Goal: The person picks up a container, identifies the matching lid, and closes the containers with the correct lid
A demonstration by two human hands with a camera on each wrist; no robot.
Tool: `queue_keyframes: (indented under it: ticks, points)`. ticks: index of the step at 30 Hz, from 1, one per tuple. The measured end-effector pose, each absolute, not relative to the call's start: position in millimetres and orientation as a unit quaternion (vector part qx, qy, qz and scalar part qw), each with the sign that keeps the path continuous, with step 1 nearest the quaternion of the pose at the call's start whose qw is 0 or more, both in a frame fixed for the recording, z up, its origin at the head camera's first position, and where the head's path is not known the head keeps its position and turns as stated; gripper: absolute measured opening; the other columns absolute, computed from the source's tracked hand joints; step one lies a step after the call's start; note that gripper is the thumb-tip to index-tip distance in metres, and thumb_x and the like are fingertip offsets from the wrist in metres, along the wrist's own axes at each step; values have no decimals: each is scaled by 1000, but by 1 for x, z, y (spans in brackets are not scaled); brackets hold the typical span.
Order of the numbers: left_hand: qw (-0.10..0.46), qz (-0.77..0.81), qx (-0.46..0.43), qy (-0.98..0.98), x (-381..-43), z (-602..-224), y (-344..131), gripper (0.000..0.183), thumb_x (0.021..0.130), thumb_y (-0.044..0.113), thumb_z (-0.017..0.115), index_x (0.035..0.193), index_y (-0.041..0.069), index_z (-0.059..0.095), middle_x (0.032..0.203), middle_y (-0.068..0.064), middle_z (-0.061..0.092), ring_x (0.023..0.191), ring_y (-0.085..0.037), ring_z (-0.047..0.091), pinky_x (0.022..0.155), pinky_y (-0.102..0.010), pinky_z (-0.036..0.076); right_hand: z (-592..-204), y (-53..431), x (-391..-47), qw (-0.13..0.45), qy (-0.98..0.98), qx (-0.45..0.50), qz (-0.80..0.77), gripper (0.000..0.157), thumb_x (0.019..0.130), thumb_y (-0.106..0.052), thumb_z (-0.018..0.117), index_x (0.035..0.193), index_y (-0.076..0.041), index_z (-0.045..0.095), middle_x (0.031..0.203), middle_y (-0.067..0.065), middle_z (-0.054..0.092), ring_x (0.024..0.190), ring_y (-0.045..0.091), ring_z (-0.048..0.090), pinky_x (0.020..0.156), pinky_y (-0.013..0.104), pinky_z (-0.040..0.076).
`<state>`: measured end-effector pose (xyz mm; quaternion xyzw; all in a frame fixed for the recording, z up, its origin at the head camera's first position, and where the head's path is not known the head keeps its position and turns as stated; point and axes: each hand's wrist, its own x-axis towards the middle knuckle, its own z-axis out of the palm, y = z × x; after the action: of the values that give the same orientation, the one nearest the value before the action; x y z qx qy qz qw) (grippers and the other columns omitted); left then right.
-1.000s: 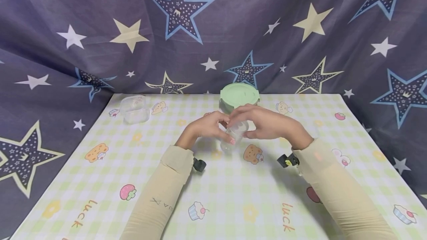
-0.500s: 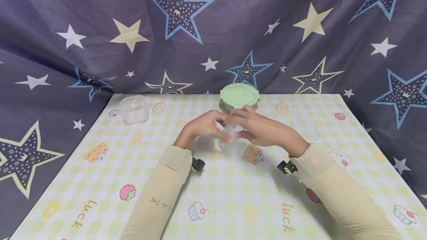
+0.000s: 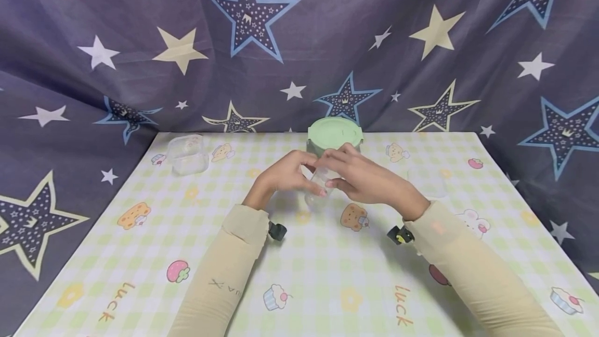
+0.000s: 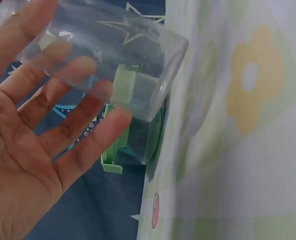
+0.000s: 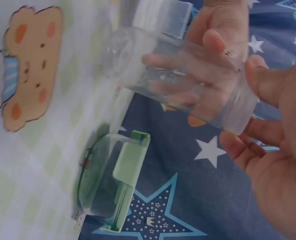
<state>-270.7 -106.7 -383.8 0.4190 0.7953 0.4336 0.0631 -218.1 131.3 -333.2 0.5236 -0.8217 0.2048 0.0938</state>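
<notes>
A clear cylindrical jar leans between both hands over the middle of the table, its base low near the cloth. My left hand holds the jar's body, thumb on the near side and fingers on the far side. With thumb and fingertips, my right hand grips the frosted lid at the upper end. Nothing shows through the jar walls except the left fingers behind them. In the head view the right fingers cover most of the lid.
Just behind the hands stands a round container with a green clip lid. A clear rectangular box sits at the back left. Some faint transparent item lies right of the right hand. A star-patterned curtain hangs along the table's back edge.
Both hands and the jar have shifted slightly left. The right hand has turned at the jar's upper end, and its thumb has come closer to the left thumb.
</notes>
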Motion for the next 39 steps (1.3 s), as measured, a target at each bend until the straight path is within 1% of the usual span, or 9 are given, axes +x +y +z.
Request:
queue_keyframes:
  ticks: [4,8,12,15,19,22,26,32,39]
  points:
    - [71,437,407,799,-272,-388,-107,45,74,18,94,113,7,76,101,-5,74,98,-17,67,96,-41,54,-334,130,-218,92,-827,516,203,41,95,-12,74,134,-7,63,125,7,64,99,24,47,88,40,45]
    - [75,447,409,792,-271,-387,-106,40,73,17,95,109,11,77,98,-4,73,95,-18,68,94,-46,55,-335,129,-217,102,-828,517,194,42,94,-12,75,134,-5,64,124,8,64,97,25,47,86,40,45]
    - [63,450,410,791,-271,-387,-105,39,72,17,95,106,7,78,93,0,71,92,-17,66,93,-49,55,-335,128,-217,122,-822,524,188,40,93,-12,75,131,-3,64,120,9,65,95,25,49,87,41,44]
    - [59,453,404,792,-272,-389,-103,42,73,18,95,109,4,77,94,0,70,91,-19,65,93,-54,53,-336,127,-218,129,-822,521,191,38,93,-10,75,129,-3,64,119,9,66,94,25,49,87,42,42]
    - [65,461,392,793,-272,-392,-100,45,74,20,94,113,6,77,97,-1,70,92,-19,64,94,-59,51,-335,128,-218,125,-827,515,189,40,92,-9,76,130,-4,65,118,9,67,92,24,49,86,41,40]
    - [63,467,382,795,-270,-391,-99,44,74,21,95,112,10,77,99,-1,71,95,-17,64,95,-58,51,-331,129,-217,124,-827,516,187,40,92,-8,76,130,-5,65,117,9,67,91,22,50,85,40,38]
    - [56,471,380,794,-268,-388,-96,45,76,23,93,115,11,75,103,0,72,97,-16,64,93,-52,54,-324,130,-218,122,-826,517,191,38,92,-8,76,129,-4,66,116,8,67,90,20,53,86,39,36]
    - [61,484,372,790,-267,-386,-92,48,80,20,91,125,16,73,114,7,73,104,-13,66,82,-35,62,-317,132,-221,109,-835,504,191,41,93,-9,75,132,-4,66,124,10,67,104,24,59,91,41,40]
    - [54,495,355,791,-267,-389,-92,42,81,19,90,119,15,74,106,5,74,102,-15,68,80,-32,62,-317,133,-223,105,-851,479,190,41,97,-13,72,135,-1,64,138,20,61,122,37,54,103,49,44]
